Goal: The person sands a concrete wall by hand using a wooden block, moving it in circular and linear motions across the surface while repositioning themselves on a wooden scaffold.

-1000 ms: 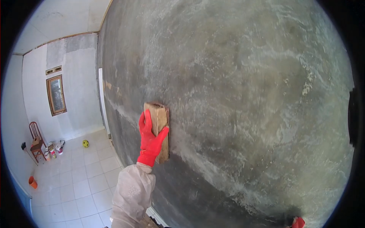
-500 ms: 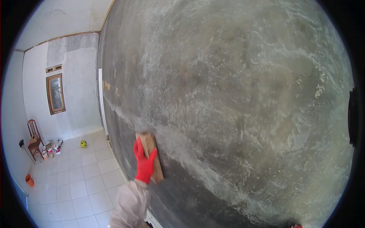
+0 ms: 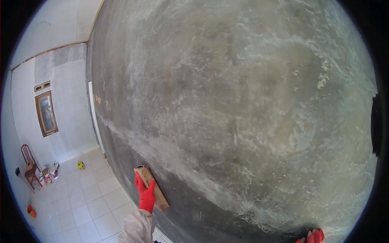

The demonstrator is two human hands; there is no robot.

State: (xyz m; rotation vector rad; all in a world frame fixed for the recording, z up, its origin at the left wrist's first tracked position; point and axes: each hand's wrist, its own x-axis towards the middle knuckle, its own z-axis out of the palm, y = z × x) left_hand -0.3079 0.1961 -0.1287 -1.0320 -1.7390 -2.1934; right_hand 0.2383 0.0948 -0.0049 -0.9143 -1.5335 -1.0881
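Note:
My left hand (image 3: pixel 146 195) wears a red glove and is closed around a long brown wooden block (image 3: pixel 159 196). The block stands tilted, its face against the grey plastered wall (image 3: pixel 227 121), in the lower left part of that wall. At the bottom right edge my right hand (image 3: pixel 314 236), also in a red glove, shows only its fingers. They lie on the wall, a little apart, and nothing shows in them; the rest of that hand is out of frame. A pale band of rough plaster runs slantwise between the two hands.
White floor tiles (image 3: pixel 85 202) stretch along the wall on the left. Toward the far white wall are a wooden chair (image 3: pixel 30 170), several paint cans (image 3: pixel 48 174), a yellow-green ball (image 3: pixel 80 165), a broom (image 3: pixel 22 178) and an orange bucket (image 3: pixel 31 211). A wood-framed window (image 3: pixel 47 114) is beyond.
My left hand and the block have slid down the wall and slightly left in view. More of my right hand shows at the bottom right. The camera view has shifted to the right.

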